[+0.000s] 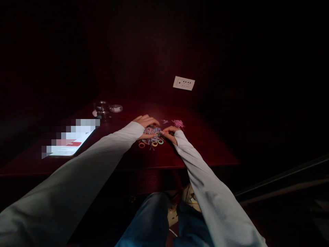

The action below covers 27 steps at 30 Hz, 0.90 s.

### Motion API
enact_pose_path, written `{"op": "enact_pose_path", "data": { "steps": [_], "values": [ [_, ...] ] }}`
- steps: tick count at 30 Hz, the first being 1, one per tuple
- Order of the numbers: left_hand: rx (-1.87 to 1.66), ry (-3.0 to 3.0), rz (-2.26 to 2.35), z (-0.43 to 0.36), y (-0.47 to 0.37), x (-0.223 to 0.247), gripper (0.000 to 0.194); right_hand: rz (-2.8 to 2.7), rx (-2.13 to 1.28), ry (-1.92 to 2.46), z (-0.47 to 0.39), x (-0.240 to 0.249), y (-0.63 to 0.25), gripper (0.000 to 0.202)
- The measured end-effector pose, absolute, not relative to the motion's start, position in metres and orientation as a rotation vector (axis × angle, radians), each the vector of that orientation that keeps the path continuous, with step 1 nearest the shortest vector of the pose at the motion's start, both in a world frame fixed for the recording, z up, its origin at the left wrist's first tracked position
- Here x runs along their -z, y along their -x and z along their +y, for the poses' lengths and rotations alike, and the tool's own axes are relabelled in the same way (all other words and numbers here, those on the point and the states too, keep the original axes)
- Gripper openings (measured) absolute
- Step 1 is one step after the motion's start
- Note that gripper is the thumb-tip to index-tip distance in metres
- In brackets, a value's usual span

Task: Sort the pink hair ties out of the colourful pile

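A tangled pile of small colourful elastic hair ties point(152, 133) lies on the dark red table. My left hand point(146, 122) curves over the pile's far left side, thumb and fingers apart. At the right edge of the pile, my right hand point(170, 133) has its fingertips pressed together; what they pinch is too small to make out. Several loose rings, among them an orange one point(142, 145) and a green one point(160, 141), rest at the near edge. Beyond my right hand is a separate heap of pink hair ties point(178, 124), with a small pale purple cluster point(165, 121) beside it.
A lit phone or tablet point(69, 150), partly pixelated, lies at the left of the table point(205, 151). Behind it stand a clear round jar point(102, 107) and a round lid point(116, 108). A white socket plate point(184, 83) is on the back wall. My knees are below the table edge.
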<state>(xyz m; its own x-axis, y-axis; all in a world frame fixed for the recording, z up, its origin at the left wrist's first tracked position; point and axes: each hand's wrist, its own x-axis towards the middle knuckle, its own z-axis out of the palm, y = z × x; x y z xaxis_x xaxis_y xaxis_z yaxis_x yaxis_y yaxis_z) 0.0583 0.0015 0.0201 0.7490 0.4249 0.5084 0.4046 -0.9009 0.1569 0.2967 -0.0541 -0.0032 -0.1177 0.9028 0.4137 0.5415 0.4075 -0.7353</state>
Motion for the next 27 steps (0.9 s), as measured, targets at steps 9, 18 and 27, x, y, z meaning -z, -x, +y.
{"op": "enact_pose_path", "data": {
  "steps": [9,18,27],
  "values": [
    [-0.825,-2.934,0.611,-0.002,-0.061,-0.019,0.025,-1.779,-0.501,1.289,-0.047,0.008,-0.294,0.049],
    [-0.889,-2.934,0.679,0.003,-0.056,-0.016,0.024,-1.565,-0.565,1.348,-0.052,0.010,-0.298,0.060],
    [-0.876,-2.943,0.779,-0.001,-0.057,-0.020,0.020,-1.748,-0.582,1.601,-0.065,-0.001,-0.297,0.066]
  ]
}}
